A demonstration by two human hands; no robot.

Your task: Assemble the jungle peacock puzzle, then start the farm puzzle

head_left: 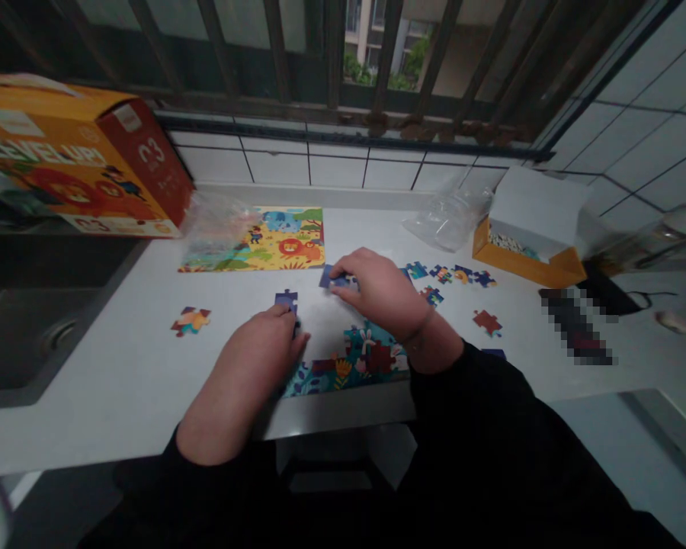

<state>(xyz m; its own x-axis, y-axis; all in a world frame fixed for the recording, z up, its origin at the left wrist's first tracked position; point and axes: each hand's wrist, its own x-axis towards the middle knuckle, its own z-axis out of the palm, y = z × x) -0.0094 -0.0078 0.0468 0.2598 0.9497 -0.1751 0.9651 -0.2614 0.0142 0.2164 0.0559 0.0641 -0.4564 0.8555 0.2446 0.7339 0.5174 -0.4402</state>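
My left hand (263,347) rests on the white counter, its fingers on a blue-purple puzzle piece (286,298) that stands upright in the view. My right hand (380,293) pinches another blue piece (325,277) between thumb and forefinger, a little further back and to the right. In front of both hands lies a joined part of the puzzle (343,372) with a rabbit, plants and a dark red patch. Part of it is hidden under my right wrist and my left hand.
Loose pieces (417,269) lie right of my right hand, with a red-brown piece (487,322) nearer. An orange piece (190,321) is at left. Behind are a picture sheet (297,239), plastic bags (449,217), an open box (526,264) and a large orange box (85,164) beside the sink (11,400).
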